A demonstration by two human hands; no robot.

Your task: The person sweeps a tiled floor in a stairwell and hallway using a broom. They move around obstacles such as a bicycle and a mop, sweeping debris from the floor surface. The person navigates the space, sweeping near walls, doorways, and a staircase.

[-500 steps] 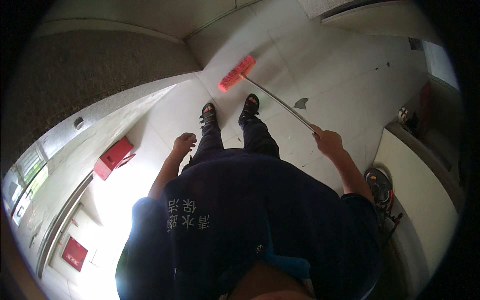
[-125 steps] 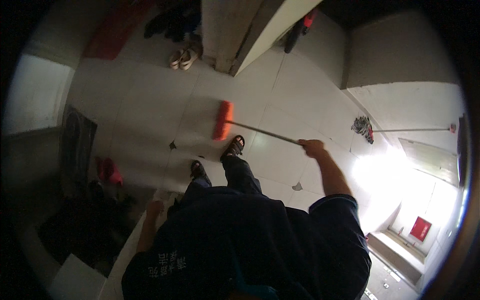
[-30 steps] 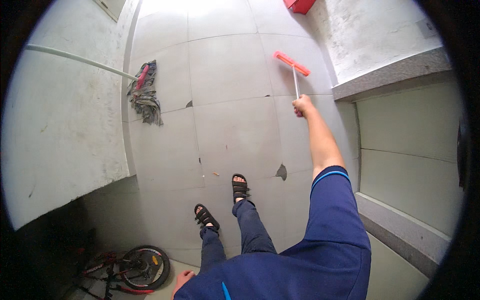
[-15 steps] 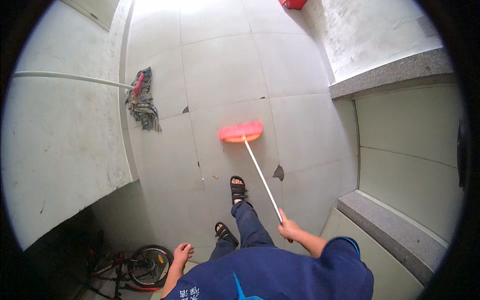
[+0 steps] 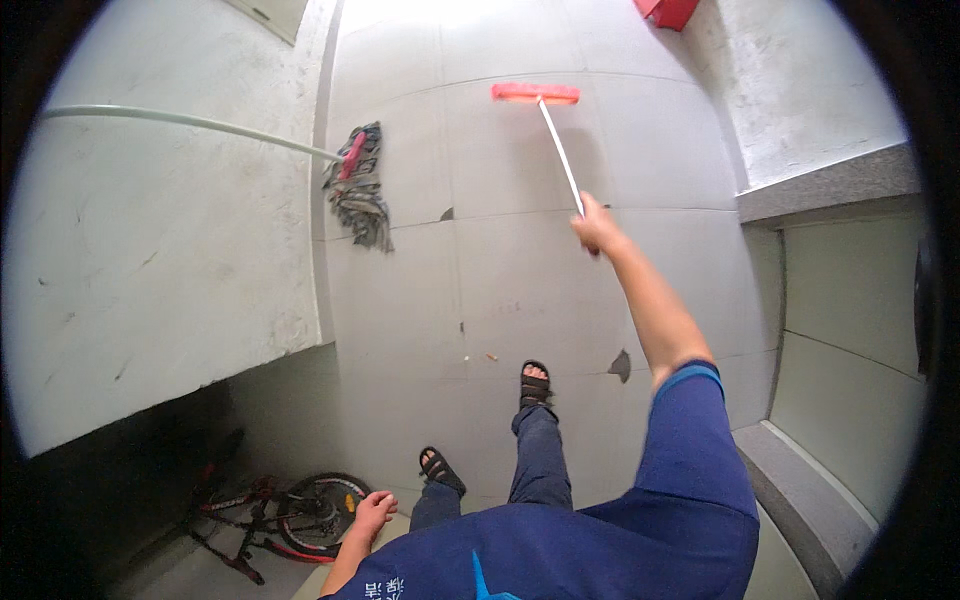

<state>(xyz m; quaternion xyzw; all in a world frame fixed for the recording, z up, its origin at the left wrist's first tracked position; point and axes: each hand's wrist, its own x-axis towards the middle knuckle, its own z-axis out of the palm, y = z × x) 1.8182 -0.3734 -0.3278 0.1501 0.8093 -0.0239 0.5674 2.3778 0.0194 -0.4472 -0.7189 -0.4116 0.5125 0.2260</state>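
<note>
My right hand (image 5: pixel 597 226) grips the white handle of a broom (image 5: pixel 562 155) near its end, with the arm stretched out ahead. The pink-and-orange broom head (image 5: pixel 535 94) points away from me and looks raised, with a soft shadow on the grey tiles below it. Low on my left side, my left hand (image 5: pixel 375 510) has its fingers curled in and holds nothing. Between my feet and the broom, a small orange-brown scrap (image 5: pixel 491 357) and a tiny white bit (image 5: pixel 466 358) lie on the tiled floor (image 5: pixel 540 270).
A rag mop (image 5: pixel 360 190) with a pale pole leans against the left wall (image 5: pixel 180 250). A bicycle (image 5: pixel 320 515) stands in the dark recess at lower left. Stone ledges (image 5: pixel 830 190) jut out on the right. Something red (image 5: pixel 668 12) is at the far right.
My right hand has swung forward and up, carrying the broom head farther away from my feet. My left hand stays low at my side, fingers curled. The view has shifted a little left.
</note>
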